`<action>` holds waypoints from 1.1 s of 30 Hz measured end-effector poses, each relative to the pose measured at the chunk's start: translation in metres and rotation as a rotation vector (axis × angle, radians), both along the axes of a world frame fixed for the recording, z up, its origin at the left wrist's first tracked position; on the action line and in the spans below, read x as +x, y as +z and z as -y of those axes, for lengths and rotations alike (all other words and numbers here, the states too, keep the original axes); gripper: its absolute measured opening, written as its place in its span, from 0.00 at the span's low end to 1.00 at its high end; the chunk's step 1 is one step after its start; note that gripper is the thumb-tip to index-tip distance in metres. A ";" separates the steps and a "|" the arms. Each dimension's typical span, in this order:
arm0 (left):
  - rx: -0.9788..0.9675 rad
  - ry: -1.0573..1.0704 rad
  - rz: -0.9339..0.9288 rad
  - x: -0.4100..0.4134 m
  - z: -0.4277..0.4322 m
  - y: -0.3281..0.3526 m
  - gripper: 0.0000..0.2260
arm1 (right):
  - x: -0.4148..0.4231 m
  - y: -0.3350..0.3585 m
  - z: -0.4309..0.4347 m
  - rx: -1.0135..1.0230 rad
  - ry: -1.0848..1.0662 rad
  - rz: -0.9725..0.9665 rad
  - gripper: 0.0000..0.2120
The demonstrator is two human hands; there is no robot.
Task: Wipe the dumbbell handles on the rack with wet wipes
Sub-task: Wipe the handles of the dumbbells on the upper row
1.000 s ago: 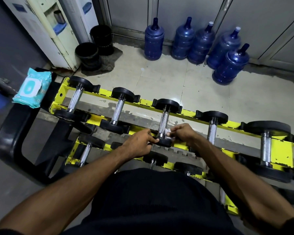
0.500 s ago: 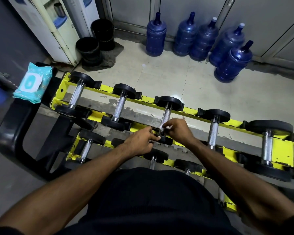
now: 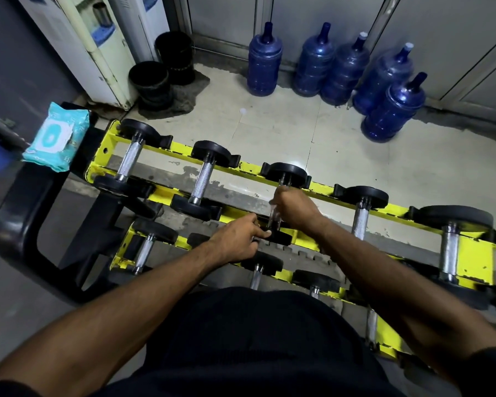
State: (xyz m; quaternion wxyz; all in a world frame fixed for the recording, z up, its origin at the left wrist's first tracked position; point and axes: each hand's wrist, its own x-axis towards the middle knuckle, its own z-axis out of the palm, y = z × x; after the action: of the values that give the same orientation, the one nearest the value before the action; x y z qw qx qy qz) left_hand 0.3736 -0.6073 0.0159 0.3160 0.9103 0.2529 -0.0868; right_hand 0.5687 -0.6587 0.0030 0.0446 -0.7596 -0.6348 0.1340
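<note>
Now that the right hand [image 3: 295,209], clamped round the centre-frame handle [image 3: 272,216], is slid to its far end, one pass seems done; the near head [image 3: 281,238] is pinched by the left hand [image 3: 235,242].

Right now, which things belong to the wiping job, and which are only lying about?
Belong to the job: third dumbbell, its handle gripped by the right hand, left hand holding its near end; yellow rack; wet-wipes pack.
Lying about: blue water bottles; black buckets; water dispenser.
</note>
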 end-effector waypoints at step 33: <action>0.020 -0.065 0.022 -0.006 -0.001 -0.005 0.21 | 0.003 -0.015 0.024 0.378 -0.674 -0.663 0.11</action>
State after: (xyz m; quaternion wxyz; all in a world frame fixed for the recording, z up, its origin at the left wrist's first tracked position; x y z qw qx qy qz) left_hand 0.3679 -0.6065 0.0112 0.3069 0.9220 0.2206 -0.0844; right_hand 0.5721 -0.6828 -0.0117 0.4212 -0.8175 -0.3192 0.2287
